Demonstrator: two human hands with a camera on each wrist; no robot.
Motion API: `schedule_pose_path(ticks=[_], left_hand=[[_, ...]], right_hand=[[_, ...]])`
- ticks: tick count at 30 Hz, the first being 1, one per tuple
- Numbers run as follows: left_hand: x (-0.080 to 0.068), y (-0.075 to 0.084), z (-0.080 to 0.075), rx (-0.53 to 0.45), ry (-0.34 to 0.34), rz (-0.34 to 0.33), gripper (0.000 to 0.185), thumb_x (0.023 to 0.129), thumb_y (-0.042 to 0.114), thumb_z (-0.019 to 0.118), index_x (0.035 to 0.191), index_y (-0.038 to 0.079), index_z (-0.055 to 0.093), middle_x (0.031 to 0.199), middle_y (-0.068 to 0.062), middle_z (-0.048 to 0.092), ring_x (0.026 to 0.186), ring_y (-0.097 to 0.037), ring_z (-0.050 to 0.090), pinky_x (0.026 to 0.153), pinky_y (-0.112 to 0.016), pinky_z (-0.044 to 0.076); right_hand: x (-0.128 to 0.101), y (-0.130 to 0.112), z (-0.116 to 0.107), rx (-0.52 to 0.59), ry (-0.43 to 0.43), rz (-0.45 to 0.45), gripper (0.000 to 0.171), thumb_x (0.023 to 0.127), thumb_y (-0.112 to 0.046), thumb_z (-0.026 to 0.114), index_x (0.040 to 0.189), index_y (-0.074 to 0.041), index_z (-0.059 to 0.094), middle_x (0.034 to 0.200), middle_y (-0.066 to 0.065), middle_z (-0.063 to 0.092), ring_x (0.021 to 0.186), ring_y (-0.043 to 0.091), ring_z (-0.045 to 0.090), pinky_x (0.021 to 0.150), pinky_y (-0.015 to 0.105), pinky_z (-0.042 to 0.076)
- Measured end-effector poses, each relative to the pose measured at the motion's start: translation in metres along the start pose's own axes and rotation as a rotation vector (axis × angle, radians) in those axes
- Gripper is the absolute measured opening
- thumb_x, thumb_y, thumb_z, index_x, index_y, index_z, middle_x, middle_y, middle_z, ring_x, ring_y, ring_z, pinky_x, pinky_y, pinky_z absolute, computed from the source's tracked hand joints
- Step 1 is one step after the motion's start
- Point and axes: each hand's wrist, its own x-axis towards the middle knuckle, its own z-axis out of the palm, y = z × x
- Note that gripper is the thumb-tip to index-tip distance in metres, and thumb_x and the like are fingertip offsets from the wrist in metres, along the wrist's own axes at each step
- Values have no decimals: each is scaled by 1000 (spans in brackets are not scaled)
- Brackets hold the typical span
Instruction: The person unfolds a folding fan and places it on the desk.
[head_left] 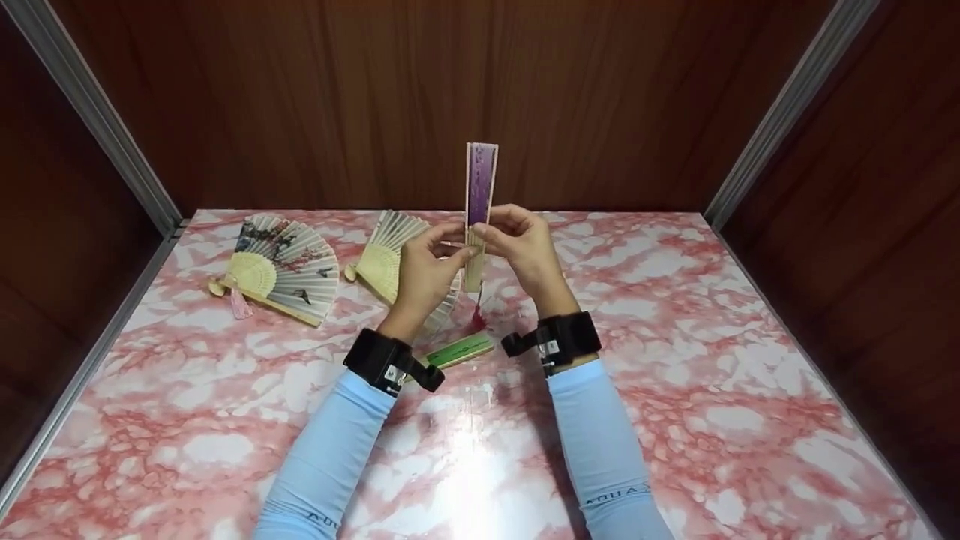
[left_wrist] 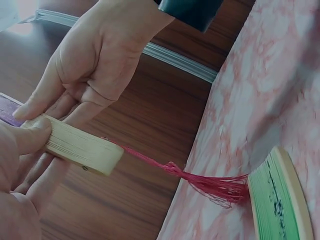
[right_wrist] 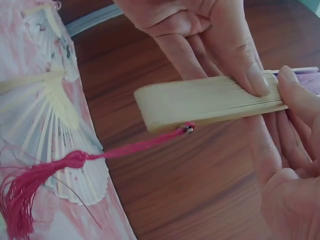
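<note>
Both grips are clamped on the folded purple fan (head_left: 482, 184): the left hand (head_left: 426, 276) pinches its bare pale ribs, thumb on the near face, and the right hand (head_left: 531, 251) pinches it just above, thumb near where the purple begins. The fingers behind the fan are partly hidden in every view. The fan stands nearly upright, held above the surface (head_left: 712, 420), purple end up; both wrist views cut that end off at the picture's edge.

From a small fitting at the ribs' lower end hangs a red tassel (right_wrist: 45, 175) on a cord. Its strands reach toward the folded green fan (head_left: 459, 349) lying on the surface below; whether they touch it cannot be told. The left wrist's black band (head_left: 375, 360) covers the green fan's left end in the head view, and the left wrist view crops it at the bottom. Dark marks on the green are too small to read.

Further out, behind the left hand, lies a pale open fan (head_left: 384, 266), much of its leaf hidden by that hand. Left of it a painted open fan (head_left: 292, 262) is spread in full view, with dark and reddish patterns and a pink tassel (head_left: 238, 304) by its handle; in the right wrist view it is only a blurred shape in the upper corner.

Pale blue sleeves (head_left: 600, 435) run off the bottom edge, their lettering only partly legible. Dark wood panels (head_left: 337, 97) stand around the surface.
</note>
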Motion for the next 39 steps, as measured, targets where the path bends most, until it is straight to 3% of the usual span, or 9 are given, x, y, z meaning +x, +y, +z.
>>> schedule_pose_path(ticks=[7, 16, 19, 27, 39], left_hand=[[1, 5, -2, -127, -2, -87, 37, 83, 7, 83, 119, 4, 74, 103, -18, 76, 78, -10, 73, 76, -28, 65], [5, 5, -3, -262, -29, -166, 35, 88, 0, 75, 122, -4, 70, 110, -23, 75, 86, -9, 75, 82, -31, 65], [5, 5, -4, -278, -52, -183, 33, 89, 0, 74, 121, -6, 69, 113, -22, 75, 89, -10, 75, 83, -32, 65], [5, 0, -6, -302, -66, -273, 33, 91, -2, 70, 123, -6, 66, 101, -4, 75, 85, -10, 72, 85, -32, 65], [4, -7, -6, -323, -67, -315, 27, 92, -4, 67, 119, -8, 65, 96, 0, 75, 84, -10, 73, 86, -33, 65]], right_hand=[[-3, -10, -9, -53, -85, 26, 23, 92, -6, 72, 115, 0, 73, 99, 6, 74, 93, 16, 73, 86, 36, 65], [-5, -16, -5, -62, -77, -1, 18, 87, -1, 77, 105, -2, 77, 94, 2, 78, 88, 14, 74, 80, 31, 65], [-5, -15, -4, -36, -64, 12, 17, 86, 0, 77, 103, -3, 78, 94, 3, 78, 87, 15, 75, 79, 33, 66], [-5, -12, -1, -3, -48, 91, 16, 87, 4, 74, 92, -11, 79, 92, 2, 78, 85, 15, 75, 81, 36, 66], [-4, -3, -5, 68, -33, 217, 22, 91, 5, 69, 85, -15, 76, 89, 0, 76, 84, 13, 74, 83, 34, 65]])
